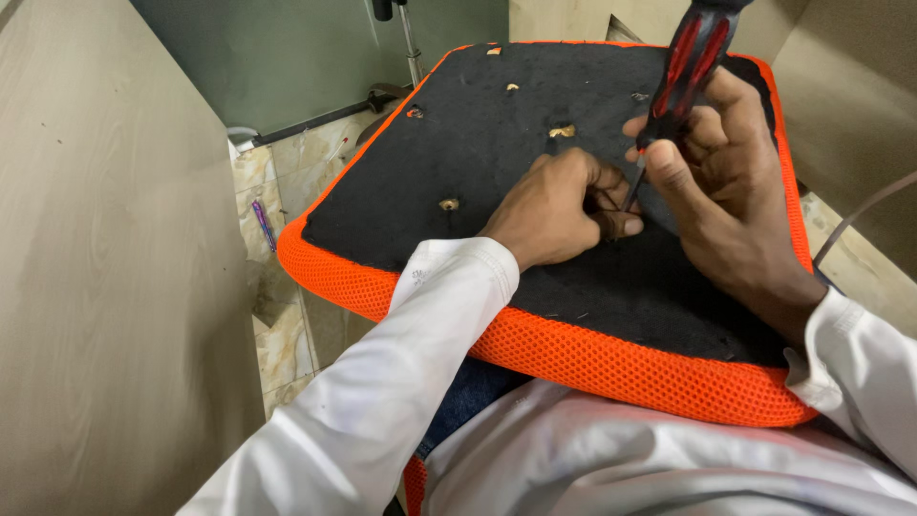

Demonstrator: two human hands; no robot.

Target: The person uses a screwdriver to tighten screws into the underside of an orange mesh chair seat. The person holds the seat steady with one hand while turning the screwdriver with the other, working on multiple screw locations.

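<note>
Orange mesh rims the seat cushion, which lies upside down across the person's lap with its black underside up, dotted with small torn holes. The right hand is clamped around a screwdriver with a red and black handle; the handle's top is cut off by the frame edge, and the thin shaft slants down to the fabric, its tip hidden among the fingers. The left hand rests curled on the black underside, fingertips pinched together right at the tip; whatever they grip is too small to make out. Tiled floor shows on the left.
</note>
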